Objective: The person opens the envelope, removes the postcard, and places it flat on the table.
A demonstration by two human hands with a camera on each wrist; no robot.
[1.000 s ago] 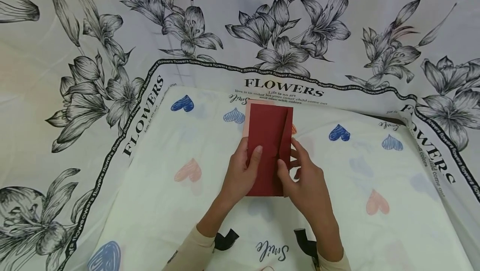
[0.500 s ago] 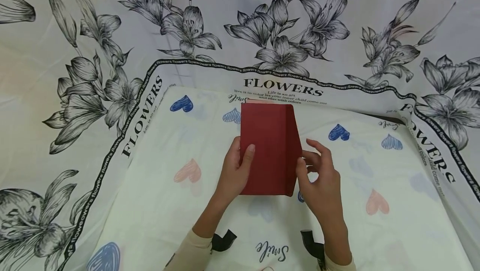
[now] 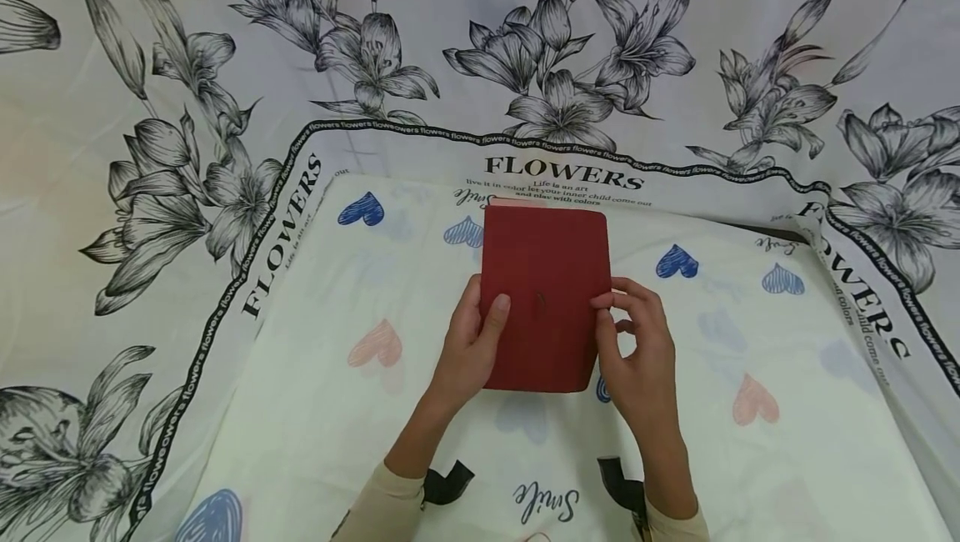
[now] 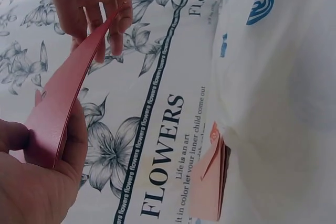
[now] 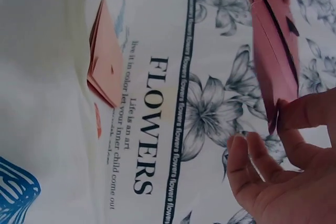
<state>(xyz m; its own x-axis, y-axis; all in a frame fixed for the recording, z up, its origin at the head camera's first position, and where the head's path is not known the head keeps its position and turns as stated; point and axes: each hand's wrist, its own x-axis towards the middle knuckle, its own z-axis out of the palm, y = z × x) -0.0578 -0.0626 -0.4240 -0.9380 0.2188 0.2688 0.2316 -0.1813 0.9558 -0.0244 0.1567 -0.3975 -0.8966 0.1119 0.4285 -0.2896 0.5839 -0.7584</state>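
Observation:
A red paper envelope [image 3: 543, 275] is held up over the table, its flap [image 3: 592, 250] swung out to the right. My left hand [image 3: 467, 350] grips the left side, thumb across the front and fingers behind. At the flap's outer edge, my right hand [image 3: 637, 358] pinches the paper between thumb and forefinger, its other fingers loosely bent. Seen from the right wrist, a dark slit runs along the envelope [image 5: 270, 56] beside the flap. The left wrist view shows the envelope [image 4: 68, 87] nearly edge-on, stretching between both hands.
Behind the envelope lies a small stack of folded pink paper [image 5: 107, 59], mostly hidden in the head view. A white cloth [image 3: 315, 442] printed with hearts and lettering covers the table. Another cloth with black flower drawings [image 3: 562, 108] surrounds it.
The flap, folded over the envelope's front at first, has been turned out to the right by my right hand, so the red shape looks wider. My left hand keeps its grip.

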